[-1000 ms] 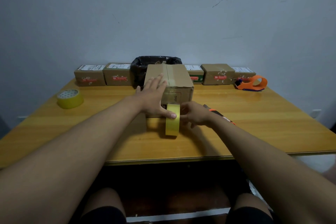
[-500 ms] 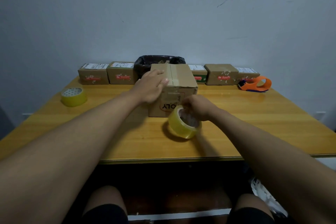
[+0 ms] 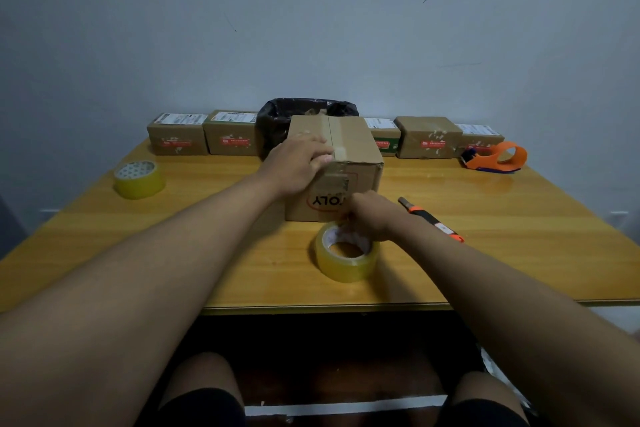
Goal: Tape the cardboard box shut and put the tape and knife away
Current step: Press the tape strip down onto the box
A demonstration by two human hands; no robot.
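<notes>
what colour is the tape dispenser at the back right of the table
Orange, with a dark base; the head view shows the dispenser clearly.

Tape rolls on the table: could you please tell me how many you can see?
2. One tape roll lies flat near the front edge, under the right hand. The other roll sits at the table's far left. The orange dispenser may hold another.

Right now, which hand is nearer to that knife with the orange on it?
Right. The right hand is just beside the knife, by the tape roll; the left hand rests farther off, on the box.
</notes>
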